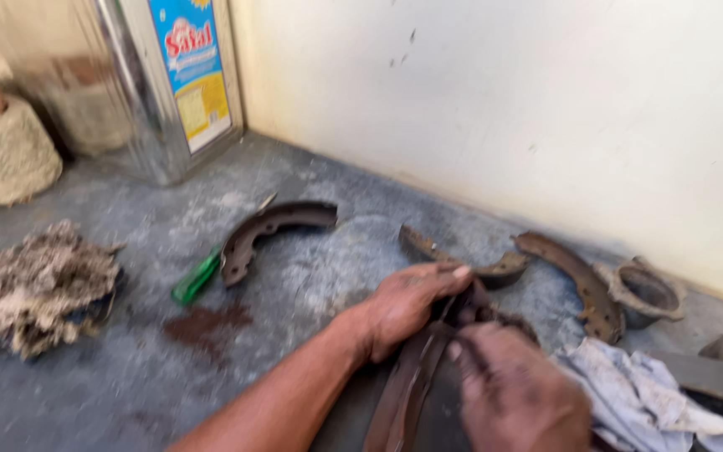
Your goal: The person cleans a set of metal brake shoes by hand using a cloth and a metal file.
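My left hand (407,303) and my right hand (516,389) are both closed on a dark, rusty curved brake shoe (412,381) held low in the middle of the view. The left hand grips its upper end, the right hand presses on it from the right. The frame is blurred, so finger detail is unclear. Three more brake shoes lie on the grey floor: one (274,226) to the left, one (462,258) just beyond my left hand, one (575,276) near the wall.
A green-handled screwdriver (198,276) lies beside the left shoe, near a dark stain (207,325). A wad of dirty rags (35,289) sits at left, a pale cloth (638,402) at right, a rusty metal cup (646,291) by the wall, a shiny tin can (140,79) at back left.
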